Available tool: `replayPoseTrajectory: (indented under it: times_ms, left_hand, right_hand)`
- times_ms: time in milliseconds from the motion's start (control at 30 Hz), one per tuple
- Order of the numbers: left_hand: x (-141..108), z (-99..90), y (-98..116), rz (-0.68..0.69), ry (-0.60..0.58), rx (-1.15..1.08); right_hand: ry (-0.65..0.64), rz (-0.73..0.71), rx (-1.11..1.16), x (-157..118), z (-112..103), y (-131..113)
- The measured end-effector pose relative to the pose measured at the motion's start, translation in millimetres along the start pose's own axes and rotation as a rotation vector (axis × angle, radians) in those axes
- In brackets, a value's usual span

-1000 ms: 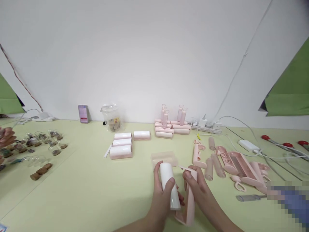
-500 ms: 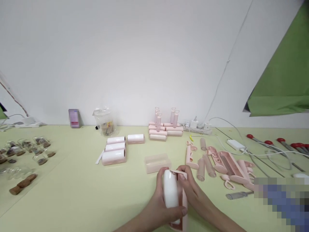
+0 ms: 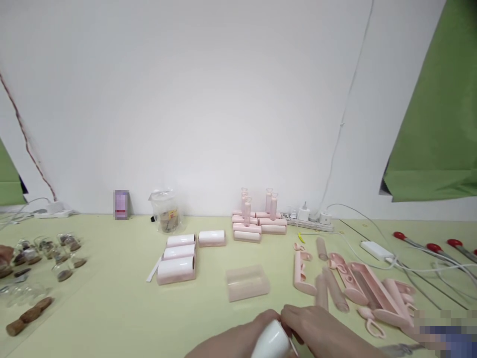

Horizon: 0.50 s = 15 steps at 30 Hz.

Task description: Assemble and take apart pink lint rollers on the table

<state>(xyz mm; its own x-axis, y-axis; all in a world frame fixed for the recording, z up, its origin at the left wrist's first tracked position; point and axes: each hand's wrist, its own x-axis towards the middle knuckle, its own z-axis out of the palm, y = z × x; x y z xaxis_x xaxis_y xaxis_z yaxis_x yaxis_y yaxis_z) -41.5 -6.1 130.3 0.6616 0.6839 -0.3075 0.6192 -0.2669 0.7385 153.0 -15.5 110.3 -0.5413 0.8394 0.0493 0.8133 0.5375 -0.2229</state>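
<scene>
At the bottom edge my left hand [image 3: 248, 335] is wrapped around a white lint roller [image 3: 271, 340], its smooth end facing up. My right hand [image 3: 316, 325] is closed at the roller's top right side, fingers curled over a thin pale pink edge of its case. The frame cuts off the lower part of both hands and of the roller. Just beyond them lies a translucent pink half-round cover [image 3: 248, 283]. To the right are a pink case part [image 3: 302, 273], clear pink tubes [image 3: 336, 291] and a long pink case [image 3: 380, 293].
White rolls in pink cases [image 3: 177, 271] sit left of centre. Pink rollers with upright handles [image 3: 248, 229] stand by the wall near a power strip [image 3: 309, 223]. Small glass jars [image 3: 61, 256] and corks [image 3: 30, 315] lie left. Cables and red-ended tools [image 3: 434, 247] are right.
The view has tilted up, so the table things appear lower. My hands and the lint roller have shifted down to the bottom edge, and the pink case is now mostly out of sight.
</scene>
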Motion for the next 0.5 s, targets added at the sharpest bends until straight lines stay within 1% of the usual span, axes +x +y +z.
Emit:
replayPoseTrajectory:
  times_ms: [67, 133, 233, 300, 367, 433, 500]
  left_hand:
    - [-5, -3.9, 11, -0.02, -0.005, 0.045]
    - [-6, -3.6, 12, -0.021, -0.007, 0.037]
    - [0, 3.1, -4, 0.026, 0.03, 0.004]
    - [5, 8.1, -19, 0.092, 0.067, -0.004]
    - [6, 10.9, -28, 0.163, 0.067, -0.021]
    - [4, 10.5, -27, 0.223, 0.024, -0.039]
    - [0, 8.0, -19, 0.263, -0.005, -0.032]
  right_hand:
    - [-0.044, -0.057, -0.079, -2, 0, 0]
    - [-0.073, -0.081, -0.138, -6, -2, -1]
    - [-0.041, -0.033, -0.094, -11, -6, -5]
    - [-0.02, 0.006, -0.027, -14, -9, -8]
    - [-0.036, 0.011, 0.016, -17, -10, -11]
    - [-0.068, -0.015, 0.04, -19, -10, -11]
    - [-0.104, -0.036, 0.056, -22, -12, -11]
